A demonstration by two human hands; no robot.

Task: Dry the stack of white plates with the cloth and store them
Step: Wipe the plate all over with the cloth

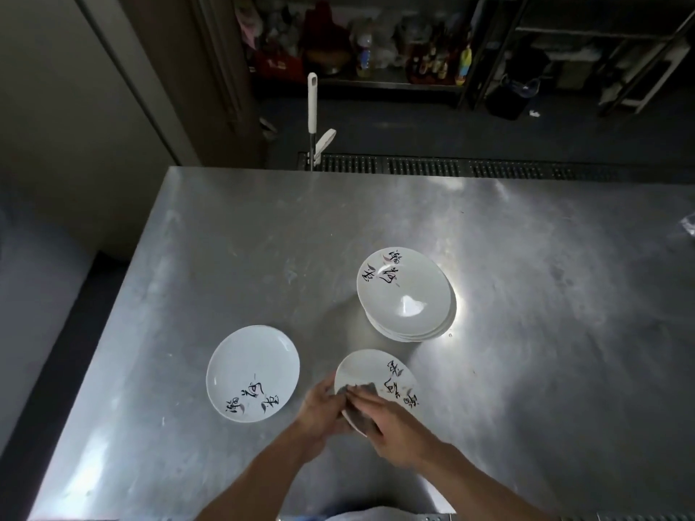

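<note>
A white plate with black brush writing is held tilted above the steel table. My left hand grips its near left rim from below. My right hand presses a dark grey cloth onto the plate's face, fingers fairly straight over the cloth. A stack of several matching white plates stands behind it, toward the table's middle. One single plate lies flat to the left of my hands.
A white mop handle leans at the table's far edge. Beyond it are a floor drain grate and dark shelves with bottles. The table's left edge drops to a dark floor strip.
</note>
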